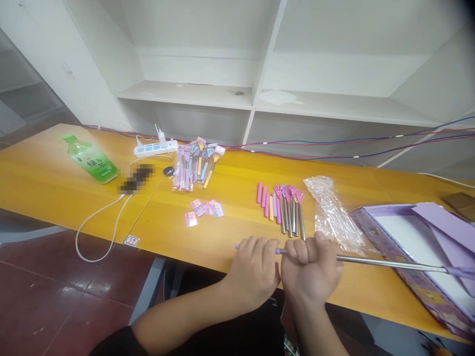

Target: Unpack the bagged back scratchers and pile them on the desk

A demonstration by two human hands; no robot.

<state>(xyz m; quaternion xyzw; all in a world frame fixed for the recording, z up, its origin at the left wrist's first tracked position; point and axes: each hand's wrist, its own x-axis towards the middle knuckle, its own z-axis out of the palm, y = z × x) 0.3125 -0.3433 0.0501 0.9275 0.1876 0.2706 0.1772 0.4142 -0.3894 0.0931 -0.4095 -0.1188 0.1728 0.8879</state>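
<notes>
My left hand [254, 269] is closed round the purple handle of a back scratcher, whose end pokes out past my fingers. Just beside it, my right hand [310, 272] grips the metal rod of the same back scratcher [386, 262]. The long rod runs right, and its purple claw end reaches the picture's edge. Beyond my hands lie several metal rods with pink and purple claws [291, 210]. Loose handle sleeves [267, 201] in pink, yellow and purple are lined up left of them. Small printed cards [205, 209] are scattered further left.
Bagged back scratchers [196, 165] lie at the back near a power strip [156, 147]. A green bottle [91, 159] lies at left, beside a blurred-out item and white cable [82, 223]. Plastic wrap [332, 212] and an open purple box [393, 222] are at right. Shelving [256, 94] stands behind.
</notes>
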